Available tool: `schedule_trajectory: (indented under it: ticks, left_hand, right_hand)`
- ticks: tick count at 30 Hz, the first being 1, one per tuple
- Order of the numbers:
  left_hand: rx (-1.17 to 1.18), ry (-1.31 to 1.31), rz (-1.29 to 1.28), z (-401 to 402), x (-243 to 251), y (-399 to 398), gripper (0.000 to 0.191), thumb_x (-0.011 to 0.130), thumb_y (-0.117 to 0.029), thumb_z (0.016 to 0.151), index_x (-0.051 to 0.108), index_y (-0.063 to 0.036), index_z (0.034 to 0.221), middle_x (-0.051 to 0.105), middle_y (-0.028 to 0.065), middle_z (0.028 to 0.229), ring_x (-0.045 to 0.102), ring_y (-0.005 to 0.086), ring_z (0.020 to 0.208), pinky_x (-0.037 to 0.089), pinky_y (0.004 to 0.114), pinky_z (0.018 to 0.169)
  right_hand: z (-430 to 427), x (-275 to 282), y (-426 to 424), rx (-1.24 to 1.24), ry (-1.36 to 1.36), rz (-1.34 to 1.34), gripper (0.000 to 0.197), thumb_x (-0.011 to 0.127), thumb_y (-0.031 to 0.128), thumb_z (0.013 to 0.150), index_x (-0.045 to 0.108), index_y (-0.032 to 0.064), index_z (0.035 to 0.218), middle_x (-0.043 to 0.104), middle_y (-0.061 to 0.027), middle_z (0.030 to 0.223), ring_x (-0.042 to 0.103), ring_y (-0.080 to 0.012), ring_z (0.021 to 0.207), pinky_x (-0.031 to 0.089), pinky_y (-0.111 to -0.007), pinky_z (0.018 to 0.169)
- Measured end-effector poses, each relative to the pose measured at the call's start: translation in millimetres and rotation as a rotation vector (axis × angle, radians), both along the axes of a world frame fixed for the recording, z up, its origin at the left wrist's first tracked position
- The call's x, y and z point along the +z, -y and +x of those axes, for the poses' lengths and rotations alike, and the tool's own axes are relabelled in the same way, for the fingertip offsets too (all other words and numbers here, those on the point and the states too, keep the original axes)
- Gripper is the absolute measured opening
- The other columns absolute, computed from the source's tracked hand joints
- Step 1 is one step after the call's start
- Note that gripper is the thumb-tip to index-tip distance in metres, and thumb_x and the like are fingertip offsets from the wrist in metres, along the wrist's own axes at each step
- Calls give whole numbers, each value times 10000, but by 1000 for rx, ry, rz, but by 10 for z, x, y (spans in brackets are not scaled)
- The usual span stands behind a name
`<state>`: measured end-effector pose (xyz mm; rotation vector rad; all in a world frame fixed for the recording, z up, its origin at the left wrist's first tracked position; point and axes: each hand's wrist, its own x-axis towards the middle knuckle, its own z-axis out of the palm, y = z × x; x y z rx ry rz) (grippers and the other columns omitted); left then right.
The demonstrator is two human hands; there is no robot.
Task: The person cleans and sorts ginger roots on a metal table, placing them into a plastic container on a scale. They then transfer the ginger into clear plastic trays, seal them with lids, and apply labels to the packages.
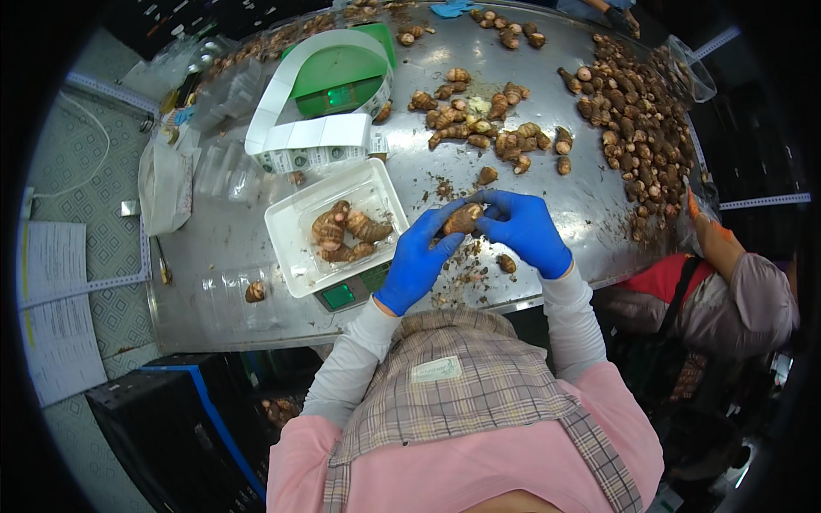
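Note:
Between my two blue-gloved hands is a brown taro corm (463,219). My left hand (420,253) grips it from the left, thumb below and fingers over it. My right hand (523,227) has its fingertips on the corm's right end. Just left of my hands, a white plastic tray (288,253) sits on a digital scale (346,294) with a lit green display. A clear plastic punnet (378,215) in the tray holds several taro corms (330,229). Under my right hand a small corm (506,263) lies on the steel table (564,250) among peel crumbs.
A green scale (340,64) stands behind the tray, with a looped strip of printed labels (321,138) before it. Clear punnets (228,170) lie at left. Loose corms (449,118) are spread mid-table. At right, beside a large taro heap (641,128), a person's orange-gloved hand (694,205) works.

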<state>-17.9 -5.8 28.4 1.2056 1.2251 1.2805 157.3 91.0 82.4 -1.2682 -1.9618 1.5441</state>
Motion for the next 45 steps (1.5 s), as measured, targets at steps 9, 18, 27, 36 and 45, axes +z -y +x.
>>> schedule_trajectory:
  ticks: [9, 18, 27, 36, 45]
  left_hand:
    - [-102, 190, -98, -106, -46, 201, 463, 631, -127, 927, 527, -48, 1371, 606, 95, 1216, 588, 168, 1092, 480, 291, 935]
    - [115, -101, 62, -70, 10, 289, 477, 720, -95, 849, 597, -72, 1309, 631, 79, 1179, 603, 169, 1067, 480, 306, 929]
    - [63, -105, 46, -41, 18, 398, 479, 699, -86, 869, 576, -67, 1331, 629, 88, 1189, 602, 170, 1086, 487, 305, 938]
    - [33, 296, -160, 18, -43, 369, 471, 671, -128, 914, 537, -24, 1353, 617, 86, 1207, 600, 155, 1044, 509, 274, 884]
    - [138, -351, 79, 286, -239, 398, 481, 697, -125, 880, 550, -29, 1328, 627, 139, 1198, 621, 242, 1089, 506, 330, 904]
  right_hand:
    - [65, -178, -68, 3, -154, -218, 278, 608, 118, 881, 687, -44, 1092, 706, -74, 794, 639, -92, 702, 499, -215, 641]
    - [-63, -106, 247, 8, 6, 44, 477, 732, 266, 837, 644, 17, 1234, 709, -61, 878, 655, -123, 767, 536, -262, 718]
    - [7, -179, 242, -89, -193, -99, 255, 574, 127, 938, 695, -26, 1103, 689, -74, 775, 631, -105, 670, 512, -233, 630]
    - [-46, -431, 262, -58, -464, 109, 403, 569, 170, 943, 558, 12, 1313, 665, -109, 1110, 650, -170, 915, 523, -278, 812]
    - [-332, -464, 490, -195, -587, -199, 358, 455, 172, 1014, 573, -36, 1280, 699, -135, 990, 669, -187, 906, 541, -308, 834]
